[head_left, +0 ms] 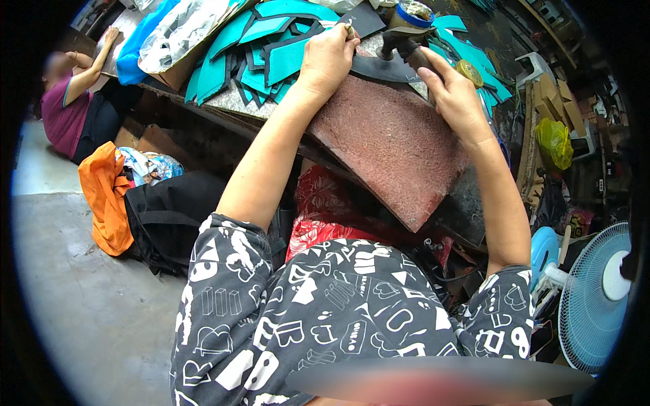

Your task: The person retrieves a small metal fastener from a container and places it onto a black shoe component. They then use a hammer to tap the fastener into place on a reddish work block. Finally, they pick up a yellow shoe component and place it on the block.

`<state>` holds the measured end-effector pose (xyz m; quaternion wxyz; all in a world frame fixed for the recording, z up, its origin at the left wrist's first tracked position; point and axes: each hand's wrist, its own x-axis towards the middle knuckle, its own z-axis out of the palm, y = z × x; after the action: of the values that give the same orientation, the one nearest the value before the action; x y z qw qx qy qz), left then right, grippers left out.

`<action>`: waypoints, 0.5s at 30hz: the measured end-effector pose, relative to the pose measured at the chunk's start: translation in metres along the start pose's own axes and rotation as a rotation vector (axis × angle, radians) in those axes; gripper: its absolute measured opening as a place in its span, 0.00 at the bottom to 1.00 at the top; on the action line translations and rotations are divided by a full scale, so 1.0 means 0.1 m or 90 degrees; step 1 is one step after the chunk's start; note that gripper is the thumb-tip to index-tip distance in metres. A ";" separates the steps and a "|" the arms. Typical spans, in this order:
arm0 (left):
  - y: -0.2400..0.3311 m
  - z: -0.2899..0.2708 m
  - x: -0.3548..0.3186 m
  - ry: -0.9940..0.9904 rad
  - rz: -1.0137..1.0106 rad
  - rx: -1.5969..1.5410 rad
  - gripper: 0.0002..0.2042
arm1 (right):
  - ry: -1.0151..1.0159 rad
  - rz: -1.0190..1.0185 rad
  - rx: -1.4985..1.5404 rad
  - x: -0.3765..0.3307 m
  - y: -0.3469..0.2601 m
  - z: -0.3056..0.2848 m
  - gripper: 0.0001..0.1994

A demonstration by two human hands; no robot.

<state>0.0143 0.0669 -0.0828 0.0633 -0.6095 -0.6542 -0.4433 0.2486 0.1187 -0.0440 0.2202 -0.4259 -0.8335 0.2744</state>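
My right hand (452,95) is wrapped round the handle of a hammer (398,42), its dark head tilted above the bench. Across from it, my left hand (328,59) is closed in a pinch on a small pale piece (350,30) whose kind I cannot make out. Below the hammer head lies a flat black sheet piece (380,70), by the far edge of a rough reddish slab (396,145). Teal pieces with black edging (286,62) lie heaped beside my left hand. More teal pieces (497,82) spread beyond my right hand.
A blue-rimmed tub (414,13) stands behind the hammer. At far left a person in a purple shirt (68,115) leans on the bench. An orange cloth (105,196) and black bag (172,216) sit below the bench's left side. A blue fan (590,301) stands at right.
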 end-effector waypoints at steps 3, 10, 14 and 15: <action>0.01 -0.01 -0.01 0.003 0.017 -0.008 0.06 | 0.043 -0.079 0.154 0.00 -0.10 -0.17 0.21; 0.09 0.04 0.04 -0.018 0.102 0.080 0.03 | 0.152 -0.237 0.183 0.01 -0.30 -0.19 0.21; 0.02 0.06 0.03 0.002 0.038 0.050 0.04 | 0.109 -0.083 -0.074 0.00 -0.07 -0.08 0.21; -0.02 0.05 0.01 0.002 0.007 0.024 0.04 | 0.068 -0.111 -0.058 -0.03 -0.01 -0.04 0.21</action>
<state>0.0151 0.0713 -0.0863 0.0780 -0.6114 -0.6587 -0.4315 0.2521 0.1166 -0.0407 0.2681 -0.3751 -0.8662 0.1927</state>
